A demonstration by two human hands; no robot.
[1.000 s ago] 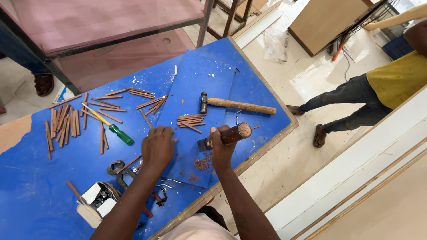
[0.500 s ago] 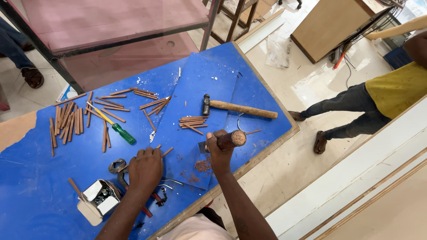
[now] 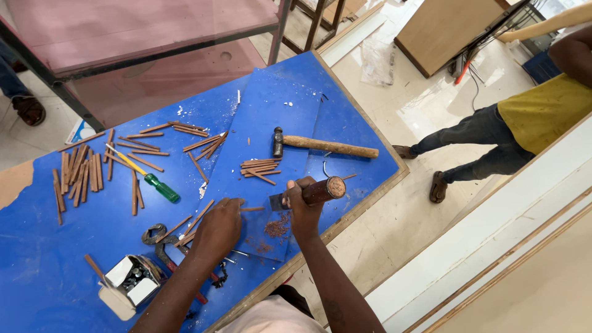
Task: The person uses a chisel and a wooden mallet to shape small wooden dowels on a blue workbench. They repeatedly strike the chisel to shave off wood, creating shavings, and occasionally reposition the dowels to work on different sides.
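Box (image 3: pixel 126 279) white, open, lower left | right hand (image 3: pixel 303 213) fingers grip chisel (image 3: pixel 311 193) | left hand (image 3: pixel 216 231) fingers pinch strip (image 3: pixel 251 209)

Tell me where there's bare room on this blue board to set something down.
Bare patches: the blue board's near-left corner below the strip pile, and the far corner beyond the hammer. Crowded: around both hands, by the pincers and small box.
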